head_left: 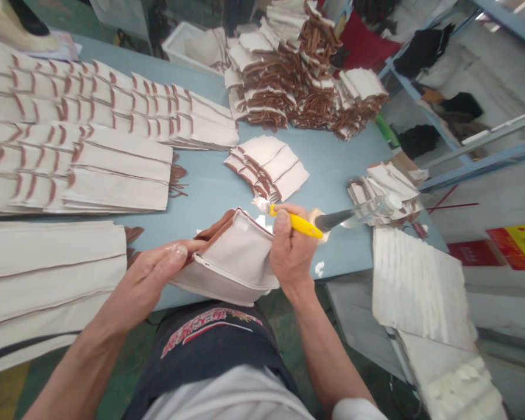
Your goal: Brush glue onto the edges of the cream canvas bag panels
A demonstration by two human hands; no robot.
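Observation:
My left hand point(157, 268) pinches the brown-lined edge of a cream stitched pouch-like piece point(236, 251), thumb on the outside. White smears show on its thumb. The piece is tilted over the front edge of the table, its brown inner side partly showing. My right hand point(295, 251) grips a yellow-handled brush point(304, 226) with a white-smeared tip pointing left, above the far edge of the piece. The lower fingers of this hand are by the right side of the piece, and I cannot tell whether they hold it too. Beyond lies a small fanned stack of similar pieces point(275, 163).
Rows of overlapping cream panels point(126, 169) cover the left of the blue-grey table point(201, 175). Tall piles of brown-edged pieces point(266, 81) stand at the back. A clear bottle-like object point(391, 203) and another stack point(394, 181) are at right, near a metal shelf point(446, 128).

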